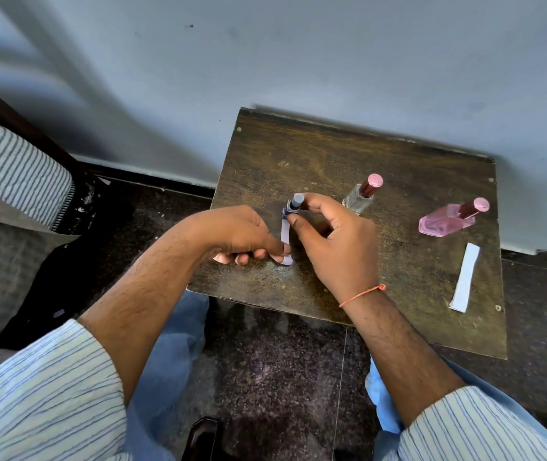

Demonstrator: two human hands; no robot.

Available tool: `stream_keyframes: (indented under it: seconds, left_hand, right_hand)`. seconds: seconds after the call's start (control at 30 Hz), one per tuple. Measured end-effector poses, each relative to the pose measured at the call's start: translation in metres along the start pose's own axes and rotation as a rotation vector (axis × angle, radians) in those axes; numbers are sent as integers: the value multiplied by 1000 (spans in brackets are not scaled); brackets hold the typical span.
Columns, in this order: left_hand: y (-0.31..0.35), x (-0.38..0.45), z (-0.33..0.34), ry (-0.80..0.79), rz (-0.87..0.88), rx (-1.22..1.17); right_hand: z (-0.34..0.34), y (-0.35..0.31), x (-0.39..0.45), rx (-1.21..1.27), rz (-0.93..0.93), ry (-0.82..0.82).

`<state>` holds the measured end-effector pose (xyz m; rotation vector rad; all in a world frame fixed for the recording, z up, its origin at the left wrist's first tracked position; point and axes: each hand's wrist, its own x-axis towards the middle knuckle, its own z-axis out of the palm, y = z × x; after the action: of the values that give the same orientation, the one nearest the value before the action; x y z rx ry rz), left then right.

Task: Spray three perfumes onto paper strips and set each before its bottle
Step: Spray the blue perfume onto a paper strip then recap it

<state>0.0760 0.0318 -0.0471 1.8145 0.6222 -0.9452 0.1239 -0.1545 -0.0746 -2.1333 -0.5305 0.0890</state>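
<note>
Right hand [338, 241] grips small blue bottle [292, 207] on wooden table [382, 261], finger near cap, likely ready to spray. Left hand [242, 237] pinches paper strip [286, 234] upright against bottle to catch mist. Pink bottle [448, 221]: strip [465, 277] laid before it, apparently done. Clear bottle [360, 196]: no strip visible.

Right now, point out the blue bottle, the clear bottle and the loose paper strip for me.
blue bottle [291, 209]: head view, on its dark blue shoulder below the cap.
clear bottle [356, 201]: head view, on its glass body.
loose paper strip [465, 277]: head view, on its middle.
</note>
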Motion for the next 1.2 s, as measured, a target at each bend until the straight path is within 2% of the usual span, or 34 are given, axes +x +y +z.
stream_keyframes:
  seconds: [0.8, 1.2]
  left_hand:
    - [-1, 0, -1, -23, -11, 3]
    - [-5, -5, 4, 29, -1, 37]
  right_hand:
    - [6, -2, 1, 47, 0, 15]
    - [7, -6, 1, -39, -33, 27]
